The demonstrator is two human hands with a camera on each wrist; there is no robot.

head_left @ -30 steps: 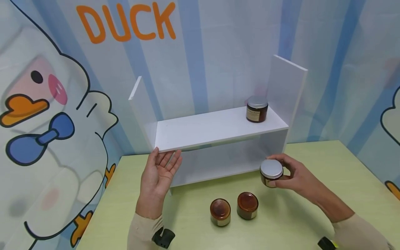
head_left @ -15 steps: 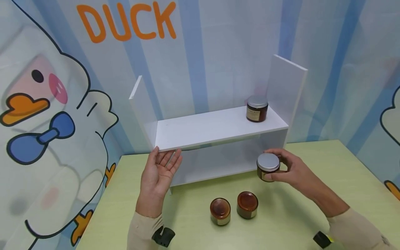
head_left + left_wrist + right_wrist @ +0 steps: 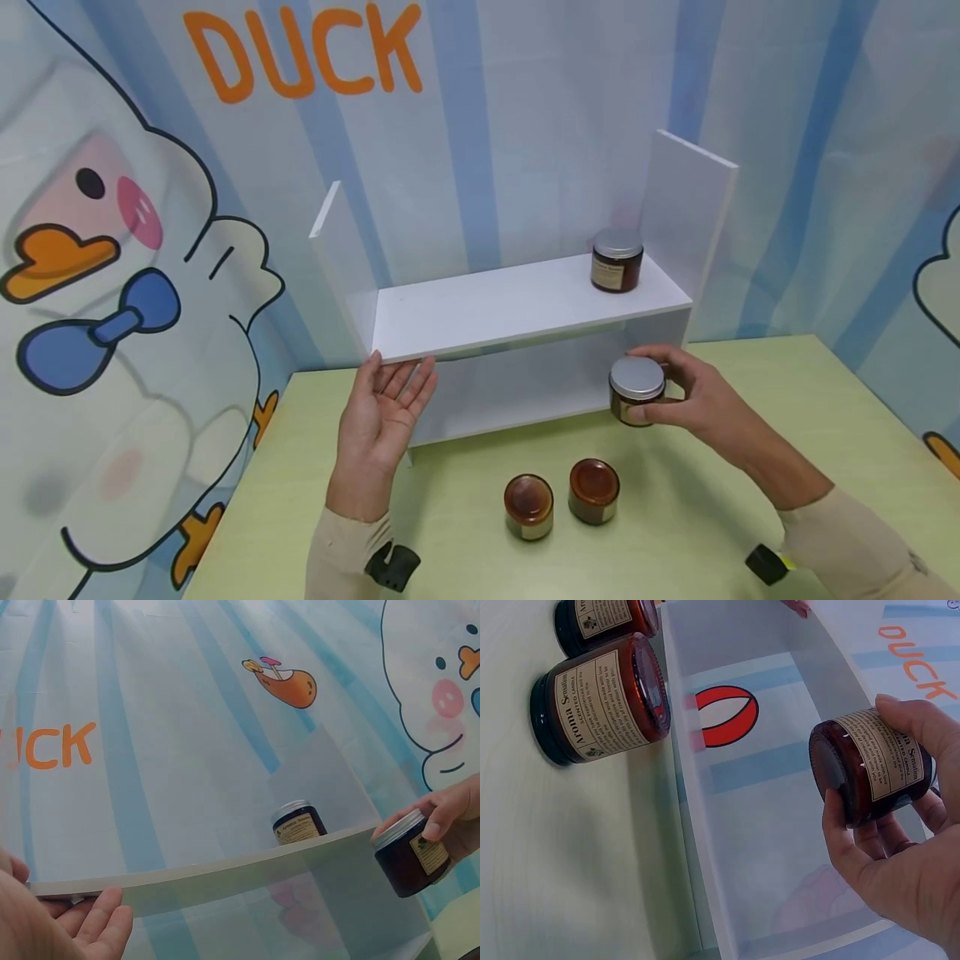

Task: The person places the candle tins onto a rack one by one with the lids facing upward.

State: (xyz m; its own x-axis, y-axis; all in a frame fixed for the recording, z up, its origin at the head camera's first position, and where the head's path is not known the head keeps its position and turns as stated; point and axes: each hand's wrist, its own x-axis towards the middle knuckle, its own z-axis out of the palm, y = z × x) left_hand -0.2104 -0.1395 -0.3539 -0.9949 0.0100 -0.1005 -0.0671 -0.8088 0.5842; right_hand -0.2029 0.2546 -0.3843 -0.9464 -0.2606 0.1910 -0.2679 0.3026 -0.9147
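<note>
My right hand [image 3: 701, 404] grips an amber scented candle jar [image 3: 636, 400] with a silver lid, fingers and thumb around its sides. This jar is held upright in front of the right end of the white shelf [image 3: 480, 312]. In the right wrist view, its paper label and glass base show. My left hand [image 3: 382, 433], palm up, holds the shelf's front left corner, thumb at the edge and fingers beneath the upper board. Another lidded candle jar [image 3: 617, 262] stands on the upper board at the right.
Two more candle jars [image 3: 528, 507] stand upside down on the pale green table [image 3: 300, 500], in front of the shelf. Upright side panels [image 3: 690, 208] close both shelf ends. Behind hangs a blue striped curtain [image 3: 525, 125] with duck drawings.
My right hand has carried its candle jar up and slightly left, toward the shelf. The left hand stays at the shelf corner, and the other jars have not moved.
</note>
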